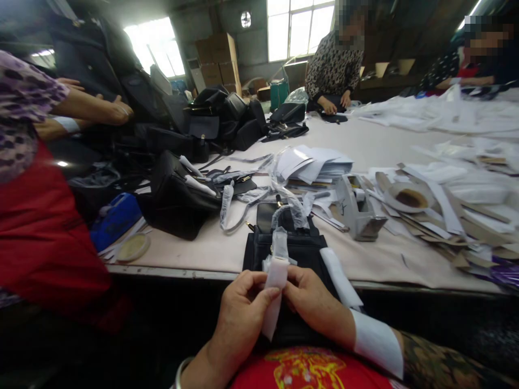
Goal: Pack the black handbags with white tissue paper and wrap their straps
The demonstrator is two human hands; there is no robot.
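A black handbag (pixel 302 249) lies at the near table edge, partly hanging over it towards me. My left hand (pixel 242 308) and my right hand (pixel 312 305) meet just below it, both pinched on a strip of white foam wrap (pixel 275 292) that runs up onto a bag strap covered in clear plastic (pixel 279 240). A second white-wrapped strap (pixel 339 278) lies over the bag's right side. A white cuff covers my right wrist.
A grey tape dispenser (pixel 359 208) stands right of the bag. Paper stacks (pixel 320 165) and cardboard scraps (pixel 450 216) cover the right side. Black bags (pixel 182 194) pile up on the left, next to a person in red (pixel 40 227). Two other people work at the far end.
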